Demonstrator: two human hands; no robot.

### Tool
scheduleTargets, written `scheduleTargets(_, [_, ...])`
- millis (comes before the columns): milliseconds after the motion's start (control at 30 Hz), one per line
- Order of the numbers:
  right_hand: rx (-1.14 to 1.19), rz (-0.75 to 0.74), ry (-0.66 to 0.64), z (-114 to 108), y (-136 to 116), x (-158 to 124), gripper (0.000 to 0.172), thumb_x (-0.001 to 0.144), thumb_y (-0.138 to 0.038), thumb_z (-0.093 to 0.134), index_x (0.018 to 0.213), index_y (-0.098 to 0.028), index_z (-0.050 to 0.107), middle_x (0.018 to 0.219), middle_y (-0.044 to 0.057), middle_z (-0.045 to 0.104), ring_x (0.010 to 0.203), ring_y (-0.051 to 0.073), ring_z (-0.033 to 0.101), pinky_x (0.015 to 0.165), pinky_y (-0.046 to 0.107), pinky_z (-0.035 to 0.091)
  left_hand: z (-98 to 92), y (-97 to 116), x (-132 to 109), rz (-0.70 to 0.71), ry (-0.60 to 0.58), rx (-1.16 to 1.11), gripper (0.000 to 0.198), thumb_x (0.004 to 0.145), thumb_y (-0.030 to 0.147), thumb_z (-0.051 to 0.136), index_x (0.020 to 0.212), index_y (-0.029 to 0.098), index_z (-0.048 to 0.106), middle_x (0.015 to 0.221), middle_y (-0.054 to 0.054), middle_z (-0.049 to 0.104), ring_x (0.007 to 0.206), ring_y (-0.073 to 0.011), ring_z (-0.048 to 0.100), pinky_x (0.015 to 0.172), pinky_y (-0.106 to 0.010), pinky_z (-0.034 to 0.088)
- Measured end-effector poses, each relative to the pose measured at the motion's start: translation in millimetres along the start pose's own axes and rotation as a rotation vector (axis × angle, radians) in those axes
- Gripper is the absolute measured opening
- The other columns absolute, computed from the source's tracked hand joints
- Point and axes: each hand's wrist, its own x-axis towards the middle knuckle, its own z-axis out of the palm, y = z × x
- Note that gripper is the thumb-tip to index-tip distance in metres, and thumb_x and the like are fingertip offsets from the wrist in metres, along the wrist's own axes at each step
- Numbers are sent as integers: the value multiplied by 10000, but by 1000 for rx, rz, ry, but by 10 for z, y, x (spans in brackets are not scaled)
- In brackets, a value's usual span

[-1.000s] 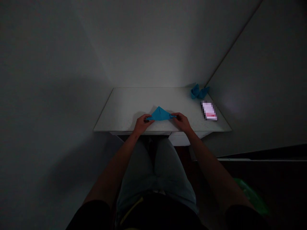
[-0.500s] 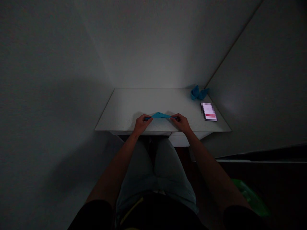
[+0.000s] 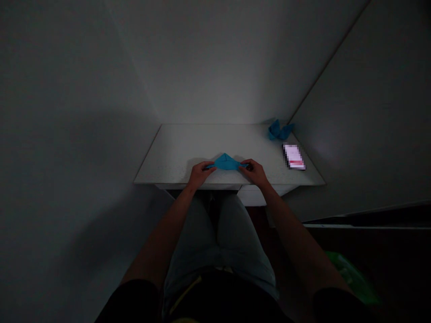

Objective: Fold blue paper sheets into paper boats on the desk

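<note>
Two pale walls (image 3: 215, 58) meet in a corner above a white bench (image 3: 182, 148), and the whole room is dim. The person's lap (image 3: 218, 242), in pale denim, sits just below the bench's near edge, and a green thing (image 3: 350, 278) lies low at the lower right (too dark to say what it is).

A folded blue paper (image 3: 225, 162) rests at the middle of the near edge, its peak pointing toward the far edge. The left hand (image 3: 201, 174) and the right hand (image 3: 254, 172) are both narrowed on it, each pinching one pointed end between fingers and thumb.

Toward the far right corner sits a crumpled-looking blue paper shape (image 3: 279, 131). Just nearer to the viewer, beside the right edge, lies a phone (image 3: 294, 156), with its lit screen blurred out.
</note>
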Motion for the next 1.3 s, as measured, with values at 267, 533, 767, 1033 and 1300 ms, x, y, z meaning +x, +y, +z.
scheduleTargets(267, [-8, 18, -14, -13, -16, -15, 537, 767, -684, 779, 1052, -229, 747, 660, -1, 607, 619, 189, 563, 610, 338, 497, -16, -36, 29, -52, -9, -58, 444, 798, 404, 844, 1185, 196, 783, 1091, -80, 814, 906, -214, 761, 909, -396, 632])
scheduleTargets(533, [-2, 29, -1, 1, -5, -12, 573, 753, -721, 777, 1032, -220, 763, 652, 0, 604, 612, 188, 560, 590, 330, 471, -23, -67, 40, -20, -5, -82, 436, 820, 432, 833, 1178, 190, 773, 1149, -93, 805, 936, -212, 762, 935, -397, 633])
scheduleTargets(767, [-3, 40, 12, 0, -19, -6, 598, 769, -750, 759, 1018, -206, 780, 632, 2, 604, 597, 178, 550, 578, 312, 443, -5, -158, 75, -3, -2, -122, 420, 813, 373, 836, 1185, 190, 767, 1157, -89, 800, 971, -214, 758, 961, -403, 623])
scheduleTargets(1033, [15, 0, -13, 8, -29, -21, 592, 769, -758, 765, 1012, -218, 756, 621, -14, 573, 580, 169, 514, 565, 305, 426, 29, -69, 55, 63, 189, -17, 155, 867, 297, 771, 990, 206, 795, 967, -49, 754, 886, -176, 702, 886, -337, 593])
scheduleTargets(1300, [36, -42, -15, 46, -46, -19, 496, 804, -650, 781, 1043, -220, 722, 728, 5, 647, 598, 159, 517, 588, 311, 451, 60, -20, 11, 97, 237, 95, 127, 847, 295, 804, 908, 196, 752, 826, -9, 675, 759, -149, 639, 761, -295, 536])
